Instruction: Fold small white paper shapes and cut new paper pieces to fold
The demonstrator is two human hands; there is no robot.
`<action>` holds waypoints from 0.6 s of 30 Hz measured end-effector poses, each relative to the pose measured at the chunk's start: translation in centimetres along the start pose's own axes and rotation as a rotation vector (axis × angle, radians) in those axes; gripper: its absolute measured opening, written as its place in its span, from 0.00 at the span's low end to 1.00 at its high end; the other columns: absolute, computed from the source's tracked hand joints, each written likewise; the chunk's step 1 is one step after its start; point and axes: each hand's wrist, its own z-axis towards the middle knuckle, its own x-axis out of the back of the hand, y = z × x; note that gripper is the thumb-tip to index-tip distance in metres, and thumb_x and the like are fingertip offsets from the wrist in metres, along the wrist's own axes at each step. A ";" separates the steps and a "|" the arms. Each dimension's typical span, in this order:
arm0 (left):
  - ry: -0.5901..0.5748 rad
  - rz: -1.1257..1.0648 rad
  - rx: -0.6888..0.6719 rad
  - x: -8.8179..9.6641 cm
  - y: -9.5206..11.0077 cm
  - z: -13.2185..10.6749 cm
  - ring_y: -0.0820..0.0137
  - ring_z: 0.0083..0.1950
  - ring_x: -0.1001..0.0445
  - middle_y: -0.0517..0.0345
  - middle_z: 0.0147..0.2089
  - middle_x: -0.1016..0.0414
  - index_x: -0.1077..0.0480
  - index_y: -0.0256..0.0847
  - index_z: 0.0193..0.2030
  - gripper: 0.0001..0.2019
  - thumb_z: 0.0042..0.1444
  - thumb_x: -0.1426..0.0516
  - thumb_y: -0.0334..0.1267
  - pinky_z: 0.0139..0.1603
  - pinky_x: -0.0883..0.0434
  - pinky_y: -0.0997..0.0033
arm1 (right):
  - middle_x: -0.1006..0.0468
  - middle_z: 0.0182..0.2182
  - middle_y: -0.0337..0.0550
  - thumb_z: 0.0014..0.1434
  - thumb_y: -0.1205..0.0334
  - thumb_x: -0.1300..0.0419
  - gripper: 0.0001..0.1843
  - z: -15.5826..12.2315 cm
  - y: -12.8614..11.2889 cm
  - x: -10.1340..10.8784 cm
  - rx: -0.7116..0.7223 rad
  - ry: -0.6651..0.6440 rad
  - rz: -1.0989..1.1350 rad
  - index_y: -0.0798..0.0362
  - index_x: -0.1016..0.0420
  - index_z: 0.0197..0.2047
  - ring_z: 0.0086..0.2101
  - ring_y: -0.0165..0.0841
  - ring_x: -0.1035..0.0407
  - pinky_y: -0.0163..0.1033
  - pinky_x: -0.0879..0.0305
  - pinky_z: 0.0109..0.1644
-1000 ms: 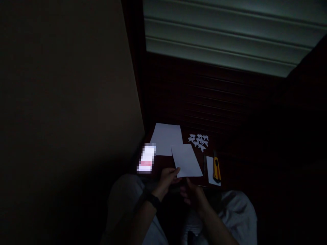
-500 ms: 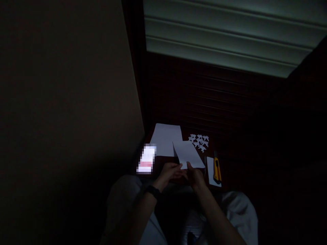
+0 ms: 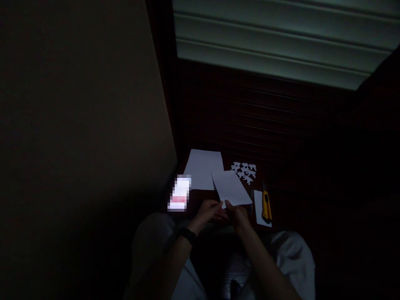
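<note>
Pinch grip: your left hand [image 3: 207, 210] and right hand [image 3: 238, 215] clamp a white paper sheet [image 3: 233, 188] at its near edge. It's left of yellow utility knife [image 3: 266, 205], nearer you than paper cutouts [image 3: 245, 171].

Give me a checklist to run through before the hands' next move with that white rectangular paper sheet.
1. Left hand gripping the white rectangular paper sheet at its near edge: ok.
2. Right hand thumb on that same edge: ok.
3. Sheet flat: not ok, bent up along its left side.
4. Slim yellow-and-black utility knife apart from both hands: ok.
5. Knife blade retracted: cannot tell, too dark.
6. Sheet not touching the small, jagged white paper cutouts: cannot tell, they adjoin in view.
</note>
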 end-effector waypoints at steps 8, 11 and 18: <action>-0.048 -0.050 0.002 0.1 0.4 -0.3 0.64 0.32 0.23 0.41 0.33 0.23 0.28 0.29 0.36 0.27 0.48 0.45 0.58 0.34 0.28 0.67 | 0.23 0.22 0.43 0.37 0.55 0.30 0.18 0.3 0.4 0.2 0.013 0.067 -0.003 0.56 0.29 0.28 0.25 0.36 0.27 0.38 0.29 0.28; -0.039 -0.048 -0.003 0.1 0.5 -0.3 0.64 0.32 0.23 0.42 0.33 0.23 0.28 0.29 0.35 0.26 0.47 0.44 0.57 0.34 0.28 0.67 | 0.23 0.22 0.42 0.36 0.55 0.29 0.19 0.5 0.6 0.3 0.015 0.061 0.017 0.56 0.29 0.28 0.24 0.35 0.28 0.38 0.29 0.27; -0.041 -0.014 -0.025 0.1 0.0 -0.3 0.63 0.32 0.23 0.45 0.31 0.23 0.28 0.31 0.31 0.23 0.44 0.40 0.55 0.35 0.27 0.66 | 0.25 0.18 0.44 0.37 0.53 0.29 0.18 0.6 0.9 0.3 0.020 0.068 -0.010 0.54 0.33 0.21 0.25 0.37 0.28 0.39 0.30 0.27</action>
